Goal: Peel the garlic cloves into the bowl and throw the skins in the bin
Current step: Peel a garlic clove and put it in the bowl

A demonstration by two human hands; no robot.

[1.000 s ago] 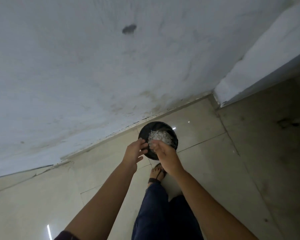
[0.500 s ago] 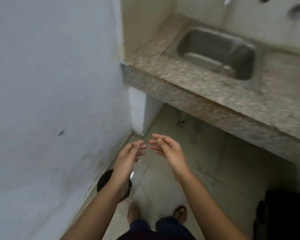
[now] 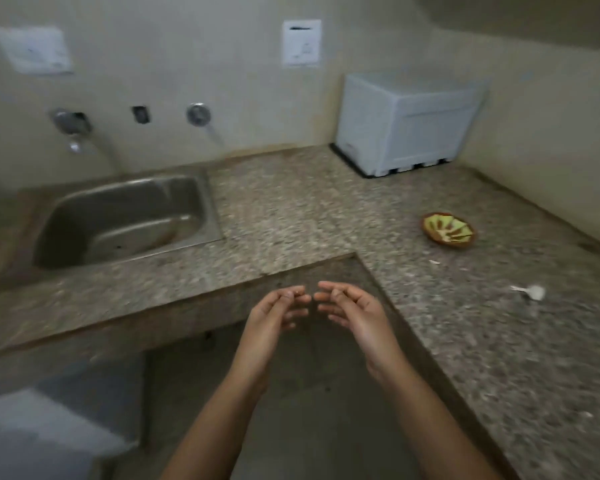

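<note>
My left hand (image 3: 278,311) and my right hand (image 3: 350,306) hover side by side in front of the inner corner of the granite counter (image 3: 291,209). Both are empty, with fingers loosely curled and fingertips nearly touching. A small brown bowl with a green and yellow pattern (image 3: 448,230) sits on the right arm of the counter, well beyond my right hand. A white garlic piece with a stalk (image 3: 530,292) lies on the counter right of my right hand. The black bin is out of view.
A steel sink (image 3: 125,220) is set in the counter at the left, with taps (image 3: 70,123) on the wall above. A white box-like appliance (image 3: 406,123) stands in the back corner. A small white scrap (image 3: 433,262) lies near the bowl. Floor shows below my arms.
My view has swung up from the black bin on the floor to the counter. Both hands left the bin, where skins were dropped, and are now raised and empty.
</note>
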